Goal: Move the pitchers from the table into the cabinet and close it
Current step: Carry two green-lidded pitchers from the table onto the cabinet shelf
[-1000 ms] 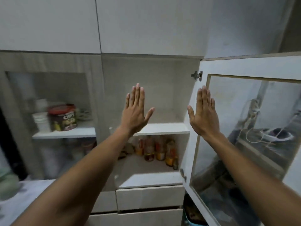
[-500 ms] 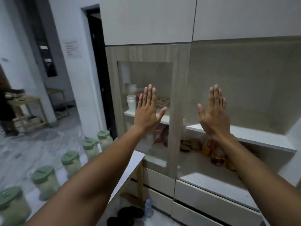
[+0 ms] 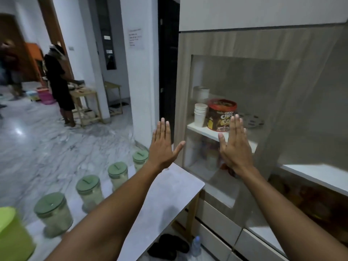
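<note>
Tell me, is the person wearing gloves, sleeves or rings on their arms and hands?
No. The left hand and right hand are bare, with no gloves, rings, watch or bracelet showing. Both forearms are bare too, with no sleeve in view. The fingernails look short and unpainted.

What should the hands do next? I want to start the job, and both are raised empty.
Probably lower the left hand to the nearest green-lidded pitcher on the table and grip it: all four still stand there, and the right hand holds nothing.
</note>
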